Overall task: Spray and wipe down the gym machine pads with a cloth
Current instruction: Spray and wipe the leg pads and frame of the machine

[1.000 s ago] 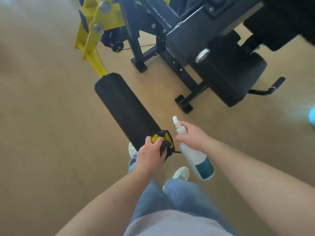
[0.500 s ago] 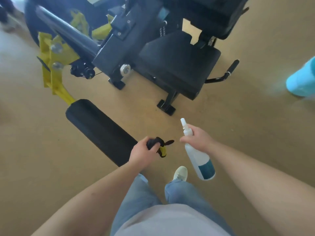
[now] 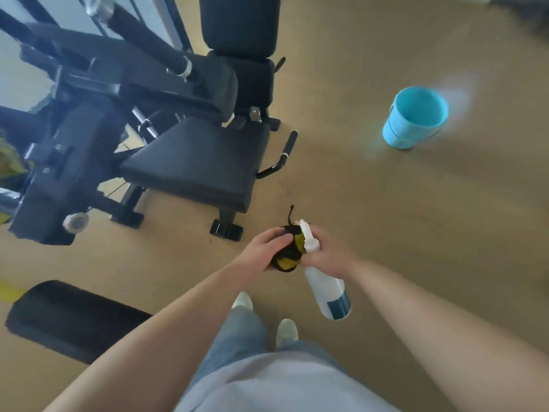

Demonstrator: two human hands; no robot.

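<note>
Cloth [image 3: 287,251] bunched beside spray bottle [image 3: 326,285], hand-held.

Open floor [image 3: 341,197] right of the seat pad [image 3: 196,165]; its side handle [image 3: 287,148] juts into it, a blue bucket [image 3: 416,120] well beyond.

The person wears a pale grey top [image 3: 282,388] of smooth, plain fabric, which fills the bottom of the view at six o'clock. Beyond its hem are light blue denim jeans [image 3: 237,337], faded and loosely cut. At the end of each leg is a pale, off-white shoe with a rounded toe: the left shoe [image 3: 243,301] and the right shoe [image 3: 286,331]. The left forearm [image 3: 166,337], at seven o'clock, and the right forearm [image 3: 430,316], at four o'clock, are bare along their whole visible length. The left hand [image 3: 261,248] and right hand [image 3: 329,254] are bare too.
</note>
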